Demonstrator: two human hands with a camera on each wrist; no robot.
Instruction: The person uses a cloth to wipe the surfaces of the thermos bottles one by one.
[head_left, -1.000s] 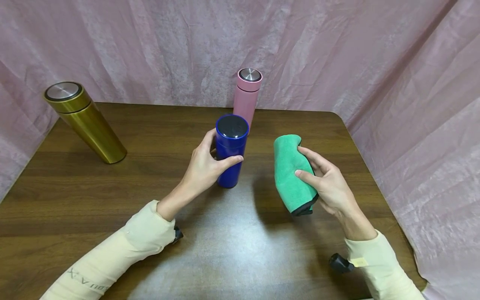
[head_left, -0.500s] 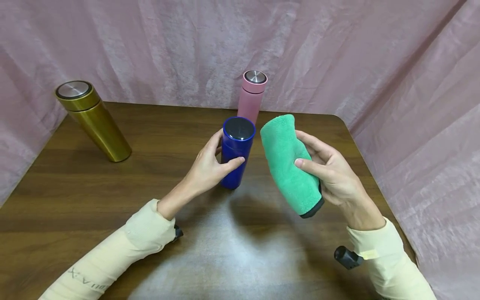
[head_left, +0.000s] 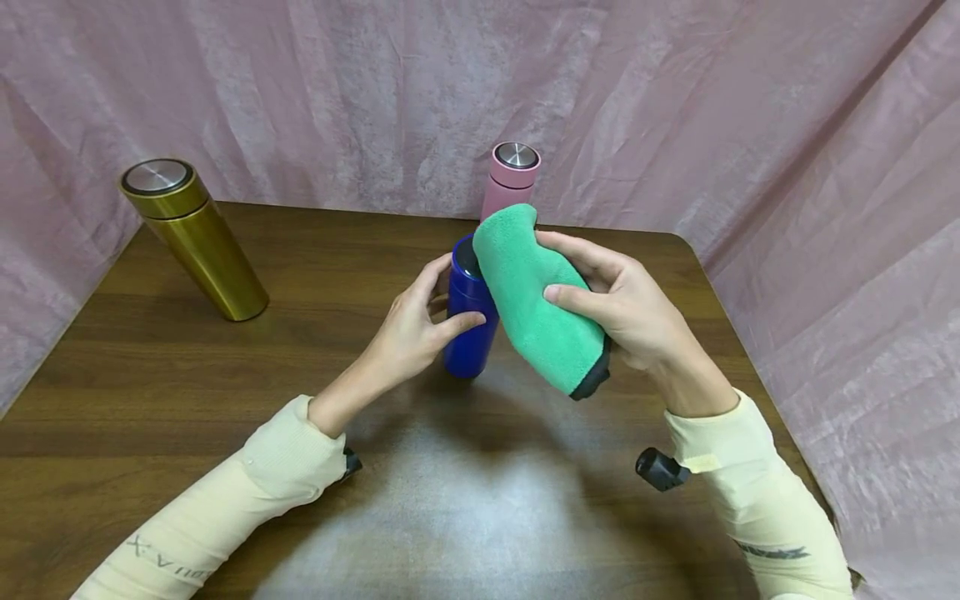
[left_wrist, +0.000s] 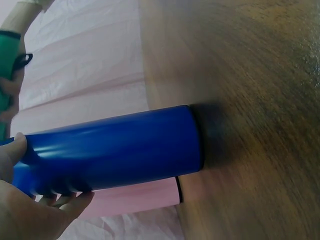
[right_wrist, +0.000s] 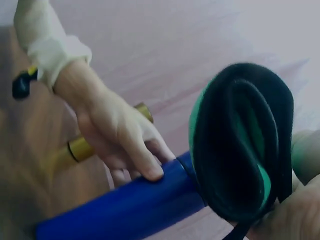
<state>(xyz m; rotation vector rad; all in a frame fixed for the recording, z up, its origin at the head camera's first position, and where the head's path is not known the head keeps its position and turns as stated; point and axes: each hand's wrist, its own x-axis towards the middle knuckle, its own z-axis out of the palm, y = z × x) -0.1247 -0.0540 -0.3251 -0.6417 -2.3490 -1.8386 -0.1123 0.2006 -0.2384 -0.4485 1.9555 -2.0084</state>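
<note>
A blue thermos bottle [head_left: 468, 333] with a dark glossy lid stands upright on the table. My left hand [head_left: 408, 321] grips it from the left, thumb across the front; in the left wrist view the fingers curl around the blue bottle [left_wrist: 115, 150]. My right hand [head_left: 626, 308] holds a folded green cloth [head_left: 536, 300] with dark edging, thumb on top. In the head view the cloth covers part of the bottle's lid and right side. The right wrist view shows the rolled end of the cloth [right_wrist: 240, 145] by the bottle's upper end; whether they touch I cannot tell.
A gold thermos [head_left: 202, 246] stands at the left of the wooden table [head_left: 135, 400]. Behind the blue bottle is a pink thermos [head_left: 513, 171], partly hidden by the cloth. Pink curtains [head_left: 337, 100] hang behind the table and along its right side.
My right hand has lifted the green cloth and brought it leftward to the blue bottle's top. The left hand keeps its grip on the bottle. The view has shifted slightly.
</note>
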